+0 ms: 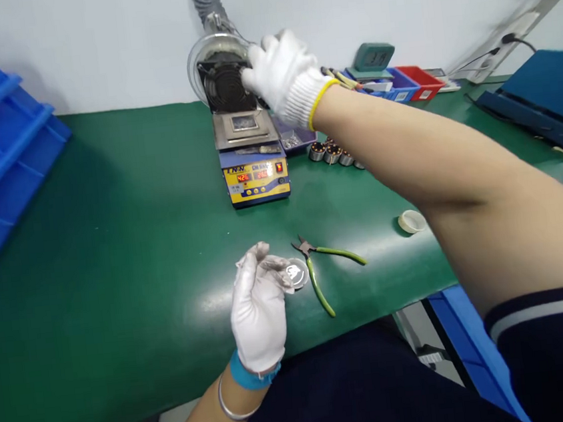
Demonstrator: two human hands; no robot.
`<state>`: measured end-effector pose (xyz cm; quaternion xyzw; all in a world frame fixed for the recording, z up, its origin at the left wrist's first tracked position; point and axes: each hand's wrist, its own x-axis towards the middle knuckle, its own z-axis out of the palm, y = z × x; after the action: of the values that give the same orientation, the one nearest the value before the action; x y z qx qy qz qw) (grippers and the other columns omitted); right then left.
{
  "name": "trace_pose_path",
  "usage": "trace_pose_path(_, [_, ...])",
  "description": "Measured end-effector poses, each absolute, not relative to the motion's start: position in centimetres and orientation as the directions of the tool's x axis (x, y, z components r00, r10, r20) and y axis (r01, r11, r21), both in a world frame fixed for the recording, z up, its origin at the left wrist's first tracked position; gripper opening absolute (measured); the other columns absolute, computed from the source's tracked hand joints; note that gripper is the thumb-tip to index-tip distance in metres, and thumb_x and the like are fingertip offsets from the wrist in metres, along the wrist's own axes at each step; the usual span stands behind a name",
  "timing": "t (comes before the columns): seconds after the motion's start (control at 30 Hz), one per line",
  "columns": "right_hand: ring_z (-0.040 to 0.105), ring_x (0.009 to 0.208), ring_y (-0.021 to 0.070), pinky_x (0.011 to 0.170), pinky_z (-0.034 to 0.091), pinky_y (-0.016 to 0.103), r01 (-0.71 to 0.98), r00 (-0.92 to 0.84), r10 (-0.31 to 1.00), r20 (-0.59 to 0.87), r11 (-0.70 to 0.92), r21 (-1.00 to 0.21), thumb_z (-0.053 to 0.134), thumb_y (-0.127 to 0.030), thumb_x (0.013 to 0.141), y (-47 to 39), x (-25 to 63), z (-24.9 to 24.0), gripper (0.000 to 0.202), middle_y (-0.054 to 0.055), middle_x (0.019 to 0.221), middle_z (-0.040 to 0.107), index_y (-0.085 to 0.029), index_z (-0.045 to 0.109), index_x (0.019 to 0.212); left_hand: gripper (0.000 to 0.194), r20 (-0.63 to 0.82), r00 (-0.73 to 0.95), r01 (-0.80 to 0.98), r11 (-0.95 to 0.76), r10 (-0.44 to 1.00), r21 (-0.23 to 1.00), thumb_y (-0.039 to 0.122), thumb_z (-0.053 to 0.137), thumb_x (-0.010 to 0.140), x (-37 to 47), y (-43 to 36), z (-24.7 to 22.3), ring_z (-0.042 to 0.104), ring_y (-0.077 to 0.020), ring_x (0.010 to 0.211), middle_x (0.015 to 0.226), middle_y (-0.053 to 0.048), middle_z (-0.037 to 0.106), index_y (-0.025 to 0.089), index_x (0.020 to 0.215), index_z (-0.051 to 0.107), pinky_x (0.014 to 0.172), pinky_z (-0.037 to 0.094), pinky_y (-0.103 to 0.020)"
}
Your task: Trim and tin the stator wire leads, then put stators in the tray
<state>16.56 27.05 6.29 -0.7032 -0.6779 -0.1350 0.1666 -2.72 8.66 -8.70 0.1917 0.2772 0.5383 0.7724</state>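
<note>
My left hand [260, 307], in a white glove with a blue wristband, is over the front of the table; its fingers are curled, and what they may hold is hidden. Right beside its fingertips sits a small round clear dish [297, 273]. Green-handled cutters [308, 248] lie spread just right of the dish. My right hand [280, 73], in a white knit glove, reaches up to the clear round shield [196, 72] and black fan [227, 88] above the yellow-and-blue solder pot [257, 180]. Its fingers are bent by the shield's right edge; their grip is unclear.
Blue bins [3, 146] are stacked at the left. Several motor coils [332, 154] and a purple tray [297, 139] lie right of the pot. Blue and red boxes [419, 82] stand behind my right arm. A tape roll [411, 221] rests near the right front.
</note>
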Motion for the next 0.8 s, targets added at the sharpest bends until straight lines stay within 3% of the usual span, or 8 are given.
trace_pose_path(0.07, [0.053, 0.138, 0.027, 0.113, 0.044, 0.045, 0.995, 0.056, 0.9, 0.432, -0.088, 0.055, 0.047, -0.025, 0.098, 29.1, 16.4, 5.6, 0.029, 0.01, 0.129, 0.07, -0.012, 0.064, 0.077, 0.023, -0.263, 0.271, -0.725, 0.377, 0.926, 0.576, 0.038, 0.083, 0.078, -2.7, 8.9, -8.8, 0.065, -0.0137, 0.062, 0.073, -0.004, 0.07, 0.017, 0.087, 0.078, 0.048, 0.051, -0.02])
trace_pose_path(0.13, [0.055, 0.136, 0.0263, 0.116, 0.043, 0.048, 0.994, 0.001, 0.916, 0.401, -0.045, 0.101, 0.056, -0.024, 0.093, 30.3, 16.2, 4.6, 0.021, 0.01, 0.128, 0.07, -0.015, 0.063, 0.075, 0.023, -0.28, 0.276, -0.719, 0.39, 0.92, 0.575, 0.037, 0.083, 0.078, -2.7, 8.9, -8.8, 0.064, -0.0137, 0.061, 0.074, -0.004, 0.07, 0.017, 0.087, 0.078, 0.047, 0.05, -0.02])
trace_pose_path(0.27, [0.052, 0.14, 0.0285, 0.12, 0.037, 0.053, 0.998, -0.057, 0.929, 0.365, 0.056, 0.011, 0.066, -0.032, 0.085, 31.3, 16.4, 4.1, 0.022, 0.009, 0.12, 0.072, -0.018, 0.06, 0.07, 0.023, -0.307, 0.25, -0.716, 0.389, 0.918, 0.58, 0.038, 0.079, 0.081, -2.9, 8.7, -8.7, 0.064, -0.0132, 0.063, 0.083, -0.004, 0.07, 0.016, 0.088, 0.076, 0.046, 0.049, -0.021])
trace_pose_path(0.37, [0.054, 0.138, 0.0297, 0.118, 0.04, 0.047, 0.998, 0.014, 0.932, 0.361, -0.036, 0.055, 0.07, -0.038, 0.084, 31.3, 17.4, 5.4, 0.022, 0.008, 0.123, 0.07, -0.016, 0.067, 0.085, 0.025, -0.316, 0.266, -0.703, 0.408, 0.911, 0.583, 0.039, 0.079, 0.082, -3.0, 8.4, -8.5, 0.065, -0.0137, 0.064, 0.082, -0.004, 0.069, 0.015, 0.089, 0.075, 0.047, 0.048, -0.021])
trace_pose_path(0.43, [0.06, 0.131, 0.0347, 0.114, 0.045, 0.052, 0.993, 0.037, 0.938, 0.345, -0.072, 0.09, 0.078, -0.032, 0.077, 31.0, 18.2, 6.4, 0.032, 0.011, 0.128, 0.068, -0.015, 0.069, 0.102, 0.026, -0.295, 0.31, -0.685, 0.427, 0.904, 0.59, 0.041, 0.08, 0.082, -3.1, 8.2, -8.3, 0.064, -0.0135, 0.06, 0.076, -0.004, 0.068, 0.016, 0.088, 0.076, 0.047, 0.048, -0.021])
trace_pose_path(0.53, [0.067, 0.118, 0.037, 0.102, 0.054, 0.056, 0.991, 0.126, 0.927, 0.355, -0.133, -0.004, 0.079, -0.035, 0.073, 30.7, 19.0, 6.9, 0.05, 0.015, 0.125, 0.069, -0.011, 0.068, 0.115, 0.028, -0.277, 0.346, -0.668, 0.443, 0.896, 0.598, 0.043, 0.082, 0.08, -3.2, 8.1, -8.1, 0.061, -0.0126, 0.056, 0.071, -0.004, 0.069, 0.016, 0.087, 0.076, 0.048, 0.048, -0.021])
trace_pose_path(0.67, [0.069, 0.109, 0.0277, 0.097, 0.055, 0.043, 0.978, 0.199, 0.907, 0.371, -0.158, -0.139, 0.067, -0.046, 0.083, 31.2, 19.0, 5.4, 0.05, 0.015, 0.119, 0.071, -0.01, 0.067, 0.117, 0.029, -0.272, 0.354, -0.658, 0.445, 0.895, 0.608, 0.043, 0.082, 0.08, -3.2, 8.1, -8.2, 0.061, -0.0133, 0.055, 0.071, -0.005, 0.07, 0.016, 0.086, 0.076, 0.048, 0.048, -0.021])
trace_pose_path(0.8, [0.069, 0.108, 0.0307, 0.096, 0.056, 0.047, 0.97, 0.207, 0.91, 0.36, -0.142, -0.198, 0.073, -0.043, 0.077, 32.4, 18.2, 3.0, 0.045, 0.016, 0.12, 0.072, -0.015, 0.069, 0.111, 0.032, -0.265, 0.385, -0.648, 0.463, 0.884, 0.604, 0.045, 0.085, 0.077, -3.1, 8.2, -8.3, 0.062, -0.0126, 0.056, 0.071, -0.005, 0.07, 0.016, 0.087, 0.076, 0.049, 0.049, -0.02])
